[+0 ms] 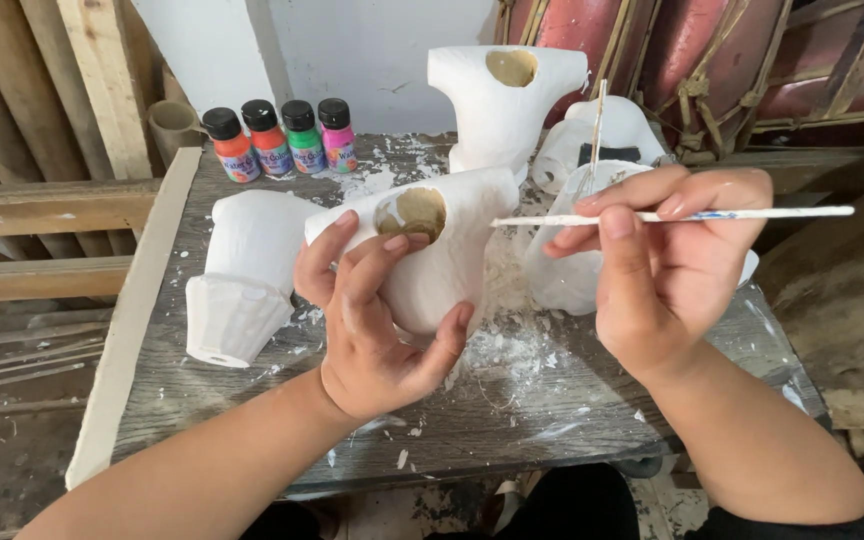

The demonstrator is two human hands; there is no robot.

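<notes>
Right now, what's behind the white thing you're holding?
Behind the white painted piece in the left hand stand another white piece and four paint bottles. The table right behind it is hidden.

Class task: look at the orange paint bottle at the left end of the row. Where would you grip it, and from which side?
Probably grip the orange paint bottle by its black cap, coming down from above. It stands upright with the red bottle close against its right, leaving little room there, while the cap is exposed on top.

Four paint bottles [277, 140], white plaster figure [242, 275] lying left, another [502, 100] standing behind, paint-flecked wooden table [512, 410]
</notes>
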